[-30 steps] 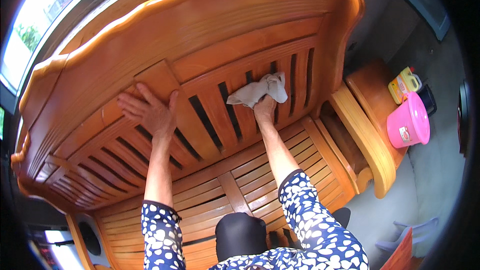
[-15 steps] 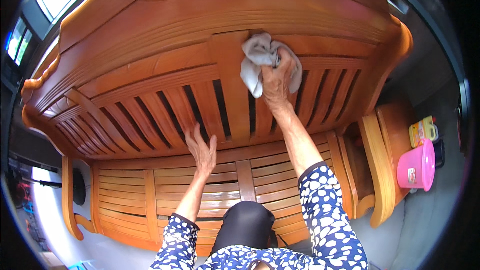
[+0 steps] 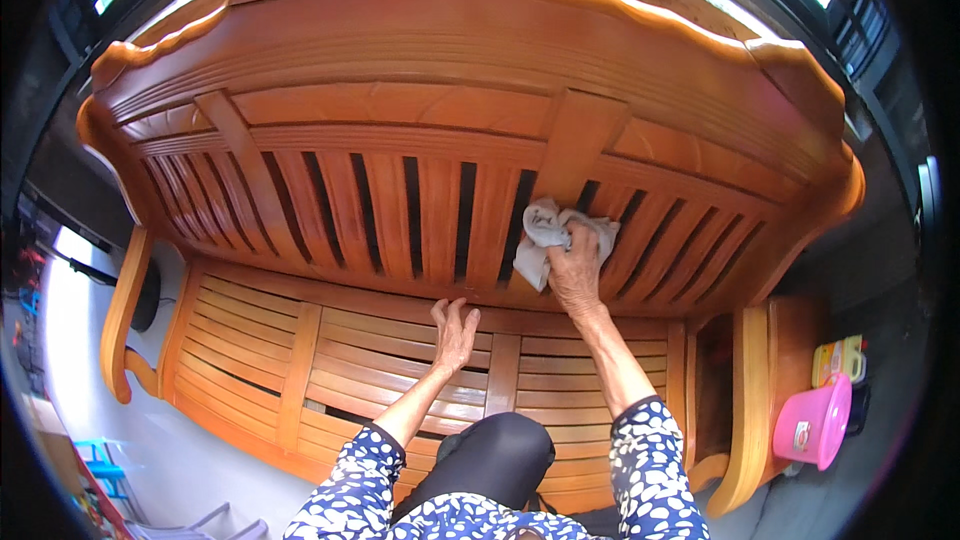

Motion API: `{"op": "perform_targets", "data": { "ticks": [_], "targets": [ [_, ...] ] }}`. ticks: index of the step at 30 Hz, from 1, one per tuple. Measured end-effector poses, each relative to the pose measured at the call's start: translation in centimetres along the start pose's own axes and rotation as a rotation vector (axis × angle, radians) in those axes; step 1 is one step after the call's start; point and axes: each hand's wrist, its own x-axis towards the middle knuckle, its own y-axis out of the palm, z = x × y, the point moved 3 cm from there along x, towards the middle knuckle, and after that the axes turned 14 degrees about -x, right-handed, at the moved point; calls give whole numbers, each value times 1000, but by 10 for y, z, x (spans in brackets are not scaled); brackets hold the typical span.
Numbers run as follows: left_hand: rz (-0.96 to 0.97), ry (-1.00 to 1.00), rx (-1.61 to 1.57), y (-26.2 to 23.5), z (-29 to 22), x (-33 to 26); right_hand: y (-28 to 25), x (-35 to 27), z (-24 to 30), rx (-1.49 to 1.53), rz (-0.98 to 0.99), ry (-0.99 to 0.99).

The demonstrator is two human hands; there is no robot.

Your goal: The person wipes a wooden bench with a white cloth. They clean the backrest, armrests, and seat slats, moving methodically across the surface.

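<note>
Grey-white cloth (image 3: 540, 228) in right hand (image 3: 574, 268), up against the bench backrest (image 3: 380, 55).
Right fingers closed over the bunched cloth, at the wide upright slat's lower part. Left hand (image 3: 456, 336) empty, fingers loosely parted, by the seat's rear edge; contact: can't tell. Cloth likely light, limp, not fragile; best gripped mid-folds, loose corners tucked in.

- A pink bucket (image 3: 813, 427) is showing a pale label (image 3: 802, 436);
- a yellow jug (image 3: 838, 360) is standing just beyond the bucket;
- a dark object (image 3: 857, 410) is peeking out from behind the bucket;
- a blue stool (image 3: 108, 472) is standing well left of the bucket.
</note>
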Motion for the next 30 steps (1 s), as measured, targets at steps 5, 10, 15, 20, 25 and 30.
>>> {"op": "perform_targets", "data": {
  "ticks": [5, 10, 15, 20, 25, 30],
  "targets": [
    [-62, -2, -22, -16, 5, -2, -90, 136, 3, -30, -492, -39],
    [-62, -41, -63, -8, 16, -7, -61, 155, 17, -93, -529, -10],
    [-43, -96, -125, -2, 22, -13, 5, 90, 54, 68, -82, -198],
    [-78, -126, -139, -6, 24, -12, 44, 21, 85, 192, 152, -139],
    [-67, -200, -149, -11, 50, -10, 51, -3, 101, 284, 374, -165],
    [-43, -923, -1119, 16, 20, -23, 35, -61, 110, 448, 493, -237]
  ]
}}
